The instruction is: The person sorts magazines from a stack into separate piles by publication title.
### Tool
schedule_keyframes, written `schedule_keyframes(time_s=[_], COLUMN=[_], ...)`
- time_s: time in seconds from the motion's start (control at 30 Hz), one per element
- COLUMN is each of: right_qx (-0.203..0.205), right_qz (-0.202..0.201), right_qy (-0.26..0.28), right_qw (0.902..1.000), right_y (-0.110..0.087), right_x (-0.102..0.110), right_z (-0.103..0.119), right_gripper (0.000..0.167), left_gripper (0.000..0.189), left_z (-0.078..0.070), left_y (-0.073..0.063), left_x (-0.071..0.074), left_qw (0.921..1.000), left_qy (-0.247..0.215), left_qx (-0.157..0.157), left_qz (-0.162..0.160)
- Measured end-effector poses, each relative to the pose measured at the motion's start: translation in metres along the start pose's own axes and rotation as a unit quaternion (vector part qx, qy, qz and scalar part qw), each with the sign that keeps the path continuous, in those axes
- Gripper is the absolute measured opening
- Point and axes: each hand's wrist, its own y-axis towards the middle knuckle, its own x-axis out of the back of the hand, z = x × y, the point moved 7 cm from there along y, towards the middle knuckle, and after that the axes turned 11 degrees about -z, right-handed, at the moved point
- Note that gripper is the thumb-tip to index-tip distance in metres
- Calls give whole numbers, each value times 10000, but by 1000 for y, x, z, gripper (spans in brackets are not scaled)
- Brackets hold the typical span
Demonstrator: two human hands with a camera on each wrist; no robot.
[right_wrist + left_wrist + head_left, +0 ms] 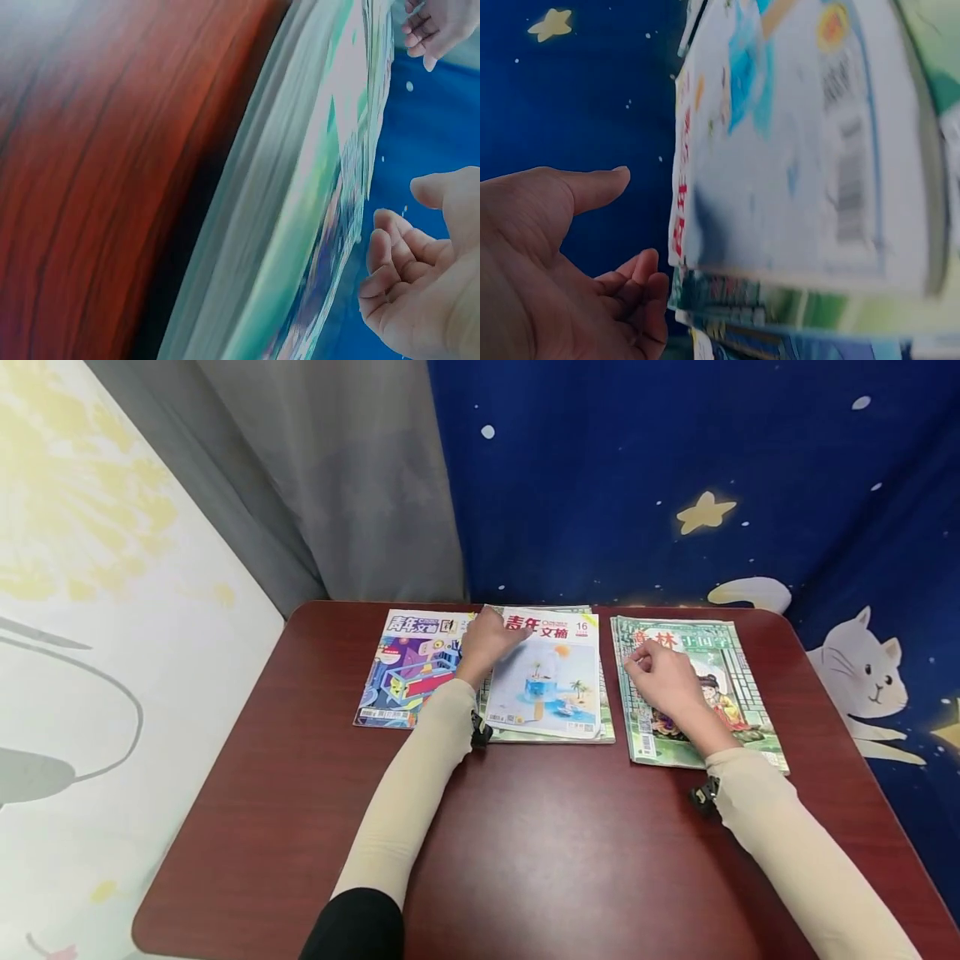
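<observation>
On the table (pixel 570 839), the middle pile (pixel 608 722) carries the white magazine (pixel 510 677), with the green magazine (pixel 753 739) right and the purple magazine (pixel 381 693) left; I judge I am arranging piles. My left hand (pixel 486 643) hangs over the white one, my right hand (pixel 670 682) over the green, both loose and gripping nothing; the next move likely calls for squaring edges.

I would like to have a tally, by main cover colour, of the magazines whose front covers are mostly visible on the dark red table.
Purple rectangular paper magazine: 1
White and pale-blue rectangular paper magazine: 1
Green rectangular paper magazine: 1
Total: 3, without those showing only edges.
</observation>
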Motion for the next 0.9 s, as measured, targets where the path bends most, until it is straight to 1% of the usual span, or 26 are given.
schedule_keyframes(time_s=[0.07, 0.13, 0.3, 0.37, 0.5, 0.63, 0.77, 0.9], right_qx=[81, 132, 94, 32, -149, -288, -366, -408], right_qz=[39, 14, -14, 90, 309, 482, 639, 652], right_qy=[-84, -216, -508, -561, -716, -897, -996, -995], right_qw=[9999, 9997, 9987, 9984, 9968, 9944, 9923, 9921], right_y=[2, 3, 2, 1, -1, -1, 0, 2], right_x=[-5, -8, -18, -24, -33, -39, -43, -44], right_z=[7, 14, 26, 29, 31, 35, 38, 39], right_gripper=[36, 36, 42, 46, 52, 59, 63, 63], left_gripper=[52, 46, 45, 44, 43, 43, 42, 42], left_z=[6, 11, 20, 22, 23, 23, 22, 20], left_y=[0, 0, -2, -2, -4, -4, -4, -3], left_x=[2, 3, 1, 0, -3, -6, -8, -7], left_qw=[9999, 9997, 9964, 9949, 9930, 9905, 9899, 9922], left_qy=[85, 251, 816, 969, 1128, 1325, 1365, 1187], left_qx=[54, 0, -180, -223, -279, -321, -340, -288], left_qz=[34, 71, 130, 164, 214, 202, 168, 239])
